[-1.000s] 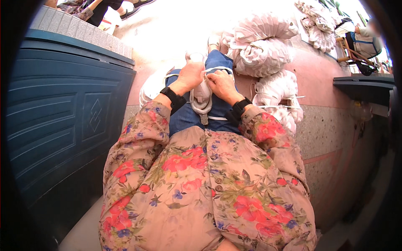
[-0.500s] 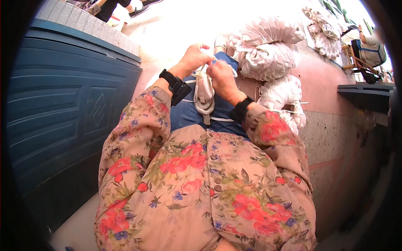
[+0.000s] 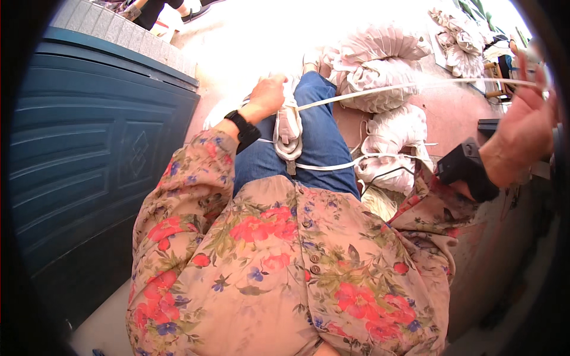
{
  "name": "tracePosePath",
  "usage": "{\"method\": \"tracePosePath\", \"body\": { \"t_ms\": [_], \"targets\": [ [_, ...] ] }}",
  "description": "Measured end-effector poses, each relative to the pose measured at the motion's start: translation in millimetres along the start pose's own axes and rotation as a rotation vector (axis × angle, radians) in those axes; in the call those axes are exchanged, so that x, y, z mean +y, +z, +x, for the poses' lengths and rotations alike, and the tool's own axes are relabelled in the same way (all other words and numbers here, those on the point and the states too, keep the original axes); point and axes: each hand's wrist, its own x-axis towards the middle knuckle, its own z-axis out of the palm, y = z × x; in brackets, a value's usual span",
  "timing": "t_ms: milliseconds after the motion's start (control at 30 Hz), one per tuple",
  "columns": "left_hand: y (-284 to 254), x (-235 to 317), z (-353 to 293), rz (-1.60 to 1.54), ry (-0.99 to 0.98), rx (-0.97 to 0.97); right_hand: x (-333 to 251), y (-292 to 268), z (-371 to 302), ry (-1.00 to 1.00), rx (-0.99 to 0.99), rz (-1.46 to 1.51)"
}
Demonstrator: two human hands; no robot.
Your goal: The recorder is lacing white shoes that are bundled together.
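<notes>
A pale shoe upper (image 3: 288,127) lies lengthwise over my jeans, its heel end toward me. My left hand (image 3: 267,96) is closed at its far end, gripping the upper; its fingertips are partly hidden. Out to the far right, my raised right hand (image 3: 519,133) has a white shoelace (image 3: 380,91) at its fingers, somewhat blurred. The lace stretches taut from the upper across to that hand. A second white cord (image 3: 326,168) passes over my thighs near the upper's heel.
Bundles of pale, layered pieces (image 3: 380,83) stand right of my legs, with another white bundle (image 3: 395,139) nearer me. A blue panelled cabinet (image 3: 107,130) bounds the left side. More bundles (image 3: 460,44) lie at the back right. Another person's leg (image 3: 184,9) shows at the top left.
My right hand has swung from beside my left hand far out to the right, drawing the lace out long and straight. The left hand has shifted slightly down and stays at the upper.
</notes>
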Motion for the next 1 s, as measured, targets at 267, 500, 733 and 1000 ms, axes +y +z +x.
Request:
{"method": "tracePosePath", "body": {
  "t_ms": [267,500,733,1000],
  "targets": [
    [-2.7,-33.5,-27.3,0.052,0.030,-0.122,105.8,1.9,-134.6,1.132,-0.521,0.249],
    [-6.4,-34.6,-26.3,-0.187,0.003,-0.019,175.0,4.4,-290.3,0.936,-1.185,-0.504],
    [-14.0,-33.7,-37.3,-0.682,-0.234,-0.077,168.8,26.2,-308.0,-0.132,-1.495,-0.929],
    [-14.5,-27.0,-33.7,-0.894,-0.267,-0.065,166.1,21.8,-299.4,-0.486,-1.539,-0.794]
  ]
}}
